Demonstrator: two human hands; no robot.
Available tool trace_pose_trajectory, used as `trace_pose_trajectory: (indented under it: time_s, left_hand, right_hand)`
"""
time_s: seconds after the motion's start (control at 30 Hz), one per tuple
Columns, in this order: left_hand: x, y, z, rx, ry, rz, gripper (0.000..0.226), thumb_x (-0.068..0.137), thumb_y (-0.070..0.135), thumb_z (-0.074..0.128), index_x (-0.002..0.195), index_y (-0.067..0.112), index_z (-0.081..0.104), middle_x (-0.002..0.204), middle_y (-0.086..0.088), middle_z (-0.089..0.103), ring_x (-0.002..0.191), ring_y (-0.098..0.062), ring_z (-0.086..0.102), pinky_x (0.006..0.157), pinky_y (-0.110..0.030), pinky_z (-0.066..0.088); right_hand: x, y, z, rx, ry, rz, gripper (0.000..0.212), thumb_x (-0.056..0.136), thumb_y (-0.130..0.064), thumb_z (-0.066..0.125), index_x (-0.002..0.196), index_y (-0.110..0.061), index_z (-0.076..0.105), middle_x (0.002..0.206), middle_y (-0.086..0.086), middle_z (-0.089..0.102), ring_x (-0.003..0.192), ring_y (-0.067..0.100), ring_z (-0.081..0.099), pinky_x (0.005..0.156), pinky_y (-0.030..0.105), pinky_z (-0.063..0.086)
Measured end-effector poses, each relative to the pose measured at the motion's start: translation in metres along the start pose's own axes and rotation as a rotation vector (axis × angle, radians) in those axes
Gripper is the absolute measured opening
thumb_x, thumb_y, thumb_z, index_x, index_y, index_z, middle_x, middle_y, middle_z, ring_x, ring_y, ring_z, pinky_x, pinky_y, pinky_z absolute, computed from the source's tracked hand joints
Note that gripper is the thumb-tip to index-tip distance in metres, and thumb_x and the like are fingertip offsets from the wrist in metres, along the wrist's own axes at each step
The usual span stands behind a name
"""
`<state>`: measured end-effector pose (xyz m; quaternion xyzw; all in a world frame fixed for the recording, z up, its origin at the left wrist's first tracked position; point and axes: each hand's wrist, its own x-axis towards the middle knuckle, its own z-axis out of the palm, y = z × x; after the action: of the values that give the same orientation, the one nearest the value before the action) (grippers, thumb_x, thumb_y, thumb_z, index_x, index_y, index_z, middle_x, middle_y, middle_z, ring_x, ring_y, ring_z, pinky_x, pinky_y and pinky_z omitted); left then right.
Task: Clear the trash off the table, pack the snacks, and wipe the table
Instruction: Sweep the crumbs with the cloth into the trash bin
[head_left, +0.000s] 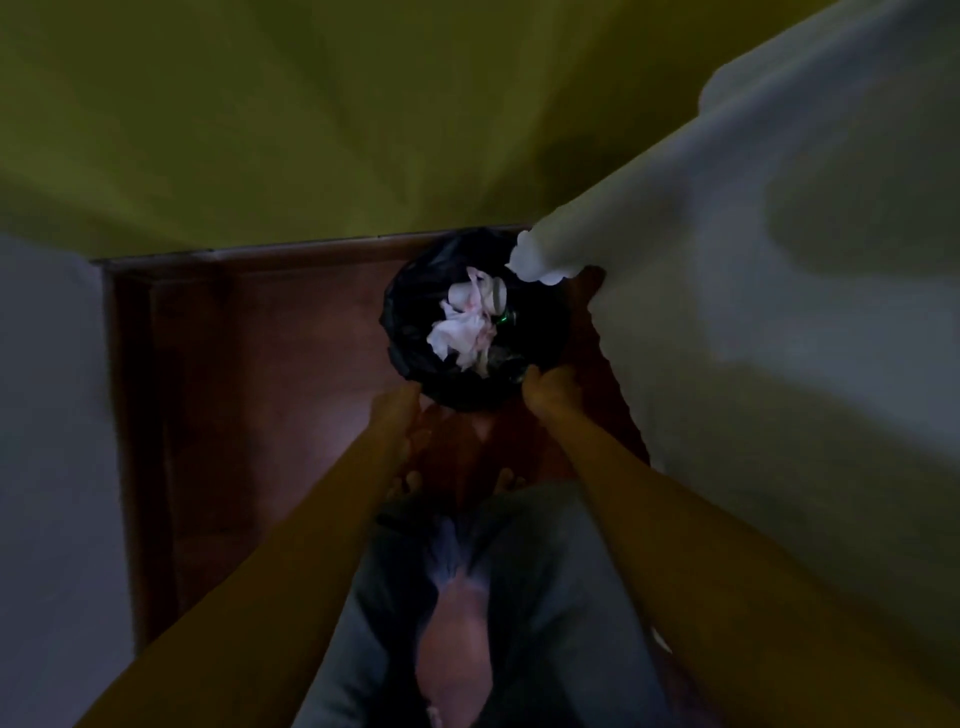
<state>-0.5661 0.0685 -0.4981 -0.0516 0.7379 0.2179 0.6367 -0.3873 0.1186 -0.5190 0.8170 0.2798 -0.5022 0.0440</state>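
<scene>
Black-lined trash bin (411, 299) on the floor (260, 364) already holds crumpled paper (460, 332), left hand (408, 402) and right hand (543, 387) at its near rim, grip unclear in the dimness; packing and wiping likely remain.

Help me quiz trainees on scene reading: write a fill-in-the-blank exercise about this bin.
1. The bin is lined in ___.
2. The crumpled paper lies ___ the bin.
3. The left hand and right hand are both at the bin's ___.
Missing words: black; inside; rim.
</scene>
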Motion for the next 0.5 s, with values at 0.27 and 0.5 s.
trace_pose_trajectory:
  time_s: [0.27,0.5]
  left_hand:
    - [0.126,-0.023,-0.013,0.037,-0.046,0.06,0.023,0.106,0.007,0.038,0.102,0.008,0.06,0.092,-0.009,0.055,0.085,-0.024,0.054,0.106,-0.043,0.047]
    - [0.037,-0.047,-0.091,-0.292,0.112,-0.009,0.039,0.101,0.009,0.049,0.14,0.008,0.049,0.128,-0.013,0.059,0.113,-0.036,0.059,0.09,-0.047,0.052]
  right_hand:
    - [0.053,0.016,0.056,0.421,-0.112,0.035,0.049,0.092,-0.016,0.068,0.138,-0.02,0.05,0.123,0.013,0.062,0.094,0.041,0.069,0.051,0.043,0.059]
    - [-0.015,-0.005,0.093,0.148,-0.176,-0.092,0.033,0.086,-0.009,0.064,0.119,-0.008,0.067,0.111,0.015,0.069,0.091,0.036,0.071,0.075,0.052,0.062]
